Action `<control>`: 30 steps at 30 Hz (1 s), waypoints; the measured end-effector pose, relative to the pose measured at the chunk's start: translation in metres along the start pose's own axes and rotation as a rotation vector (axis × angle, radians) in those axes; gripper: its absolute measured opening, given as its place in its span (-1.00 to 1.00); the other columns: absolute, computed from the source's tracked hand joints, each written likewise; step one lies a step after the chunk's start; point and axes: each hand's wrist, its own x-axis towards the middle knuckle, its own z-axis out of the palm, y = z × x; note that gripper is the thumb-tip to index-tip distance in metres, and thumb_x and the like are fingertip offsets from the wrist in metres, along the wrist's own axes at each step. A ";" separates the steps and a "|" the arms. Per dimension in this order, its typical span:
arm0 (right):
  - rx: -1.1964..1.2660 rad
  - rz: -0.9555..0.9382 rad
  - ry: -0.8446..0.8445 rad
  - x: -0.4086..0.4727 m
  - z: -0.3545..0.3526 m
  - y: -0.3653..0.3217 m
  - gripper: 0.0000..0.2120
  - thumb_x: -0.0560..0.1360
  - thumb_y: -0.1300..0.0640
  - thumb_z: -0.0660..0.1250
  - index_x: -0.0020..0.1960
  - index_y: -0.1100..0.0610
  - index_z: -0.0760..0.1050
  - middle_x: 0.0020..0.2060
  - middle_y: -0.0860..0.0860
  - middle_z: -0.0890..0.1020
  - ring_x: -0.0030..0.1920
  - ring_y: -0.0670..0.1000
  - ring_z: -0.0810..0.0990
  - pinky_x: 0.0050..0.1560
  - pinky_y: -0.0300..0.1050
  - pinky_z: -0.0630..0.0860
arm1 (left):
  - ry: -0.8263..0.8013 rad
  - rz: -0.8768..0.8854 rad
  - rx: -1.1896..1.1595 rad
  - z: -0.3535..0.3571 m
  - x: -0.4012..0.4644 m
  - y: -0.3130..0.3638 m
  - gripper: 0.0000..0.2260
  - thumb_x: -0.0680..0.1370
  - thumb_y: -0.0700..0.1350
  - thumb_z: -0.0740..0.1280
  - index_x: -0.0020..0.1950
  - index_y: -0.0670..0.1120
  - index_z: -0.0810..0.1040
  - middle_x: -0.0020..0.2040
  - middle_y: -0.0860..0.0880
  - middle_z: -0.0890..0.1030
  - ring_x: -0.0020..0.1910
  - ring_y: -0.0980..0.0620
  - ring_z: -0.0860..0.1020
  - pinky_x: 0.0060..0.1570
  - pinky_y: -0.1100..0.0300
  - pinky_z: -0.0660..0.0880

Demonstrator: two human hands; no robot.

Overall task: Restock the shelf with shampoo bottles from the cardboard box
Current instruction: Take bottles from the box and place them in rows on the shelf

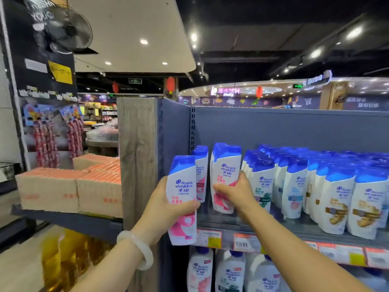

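Left hand [168, 204] wraps a pink-label shampoo bottle [182, 199], grip closed around its lower middle, thumb across the front. That bottle is upright and off the shelf, out in front of the grey end upright [174, 133], its base hanging below the shelf's front edge [294, 233].

Right hand [235, 191] has its grip curled on a second pink-label bottle [225, 178] at the shelf's left end, fingers over the lower label. Whether its base sits on the shelf I cannot tell; the hand and wrist cover it. More blue caps stack close behind it, and another pink-label bottle [201, 172] stands further back toward the left rear corner.

Room to move: a narrow gap runs between those two pink columns, and a bare strip of shelf floor shows along the front left edge. To the right, rows of green-label bottles [263, 186] and gold-label bottles [336, 199] pack tight to the front edge, reaching past the frame's right side.

Price tags [242, 242] line the front rail, print too blurred to read. Below, larger bottles [229, 272] are cut off by the frame's bottom. A white bangle [139, 249] rings the left wrist. Left of the wooden end panel [136, 157], cartons [69, 190] sit on a lower side shelf.
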 end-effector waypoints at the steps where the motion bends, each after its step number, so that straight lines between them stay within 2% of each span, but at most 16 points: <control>1: -0.009 -0.003 0.012 0.005 0.002 0.004 -0.52 0.33 0.36 0.46 0.15 0.16 0.34 0.01 0.11 0.56 0.00 0.07 0.55 0.06 -0.02 0.52 | 0.004 -0.009 -0.002 0.000 0.002 -0.003 -0.51 0.18 -0.13 0.50 0.02 0.10 0.40 -0.05 -0.04 0.62 -0.12 0.04 0.64 -0.18 0.17 0.60; 9: -0.022 -0.003 -0.003 0.026 0.013 0.046 -0.53 0.32 0.40 0.44 0.12 0.15 0.32 0.01 0.14 0.58 -0.05 0.05 0.55 -0.07 -0.13 0.48 | 0.022 -0.051 -0.027 0.007 0.013 -0.028 -0.49 0.18 -0.16 0.52 0.06 0.02 0.43 -0.05 -0.06 0.64 -0.15 0.11 0.63 -0.23 0.27 0.55; 13: -0.036 0.004 -0.052 0.032 0.010 0.052 -0.50 0.33 0.36 0.46 0.14 0.14 0.30 0.02 0.10 0.57 -0.01 0.04 0.56 -0.01 -0.11 0.48 | 0.032 -0.050 0.041 0.017 0.022 -0.030 -0.50 0.25 -0.22 0.56 0.06 0.00 0.40 -0.05 -0.03 0.62 -0.13 0.12 0.62 -0.26 0.31 0.54; 17: -0.102 -0.018 -0.033 0.035 0.009 0.056 -0.48 0.35 0.30 0.46 0.12 0.12 0.21 -0.01 0.05 0.51 -0.01 0.00 0.52 -0.08 -0.23 0.43 | 0.075 -0.033 0.096 0.028 0.033 -0.029 -0.53 0.28 -0.26 0.54 0.04 0.01 0.38 -0.05 -0.03 0.61 -0.09 0.06 0.62 -0.19 0.20 0.58; 21: -0.114 -0.023 -0.036 0.038 0.005 0.059 -0.45 0.35 0.28 0.47 0.13 0.11 0.17 0.05 0.06 0.48 0.04 -0.01 0.50 -0.18 -0.38 0.40 | 0.078 -0.018 0.080 0.033 0.049 -0.028 -0.50 0.27 -0.25 0.55 0.08 -0.04 0.39 -0.01 -0.07 0.61 -0.06 0.00 0.63 -0.13 0.09 0.61; 25: -0.127 -0.027 -0.030 0.041 0.004 0.061 -0.43 0.32 0.26 0.50 0.12 0.10 0.17 0.10 0.08 0.44 0.08 0.01 0.50 -0.11 -0.35 0.40 | 0.129 -0.029 0.060 0.036 0.065 -0.023 -0.51 0.29 -0.28 0.54 0.08 -0.06 0.37 -0.03 -0.07 0.62 -0.07 -0.02 0.65 -0.09 0.01 0.61; 30: -0.164 -0.033 0.059 0.039 0.006 0.062 -0.39 0.28 0.26 0.53 0.18 0.20 0.24 0.03 0.04 0.45 0.04 0.01 0.50 -0.02 -0.19 0.43 | 0.183 -0.118 0.004 0.039 0.079 -0.021 -0.49 0.32 -0.28 0.53 0.09 -0.07 0.30 -0.07 -0.04 0.59 -0.10 -0.03 0.62 -0.15 0.09 0.58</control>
